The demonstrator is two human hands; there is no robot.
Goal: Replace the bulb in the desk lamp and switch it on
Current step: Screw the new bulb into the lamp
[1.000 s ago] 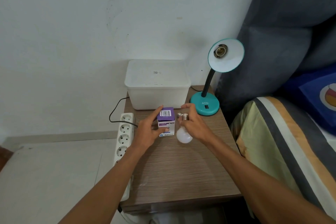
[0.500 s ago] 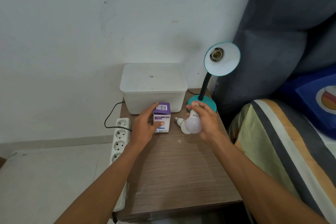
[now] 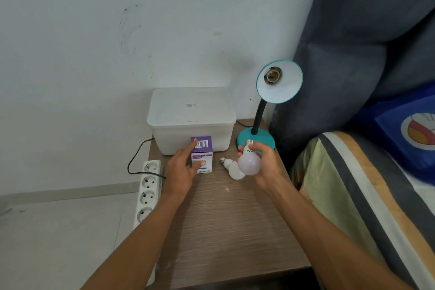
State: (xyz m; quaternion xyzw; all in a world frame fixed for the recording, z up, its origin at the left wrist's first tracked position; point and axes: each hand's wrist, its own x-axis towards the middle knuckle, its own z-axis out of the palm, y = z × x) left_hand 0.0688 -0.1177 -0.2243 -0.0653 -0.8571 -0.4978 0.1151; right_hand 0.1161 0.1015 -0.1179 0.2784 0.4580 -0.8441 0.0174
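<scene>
Fitting step: right hand (image 3: 263, 162) gripping new bulb (image 3: 250, 163), left hand (image 3: 186, 167) fingers extended against box (image 3: 202, 155); next, thread cap into lamp socket (image 3: 272, 75).

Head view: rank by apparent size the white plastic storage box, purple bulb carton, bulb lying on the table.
1. White plastic storage box, clearly largest.
2. Purple-and-white bulb carton, touched by the left hand.
3. White bulb lying on the wooden table, smallest, though partly hidden behind the held bulb.

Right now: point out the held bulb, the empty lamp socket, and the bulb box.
held bulb (image 3: 250, 164), head view, on the white globe.
lamp socket (image 3: 272, 75), head view, on the brass threaded opening.
bulb box (image 3: 202, 144), head view, on the purple top by the barcode.
</scene>
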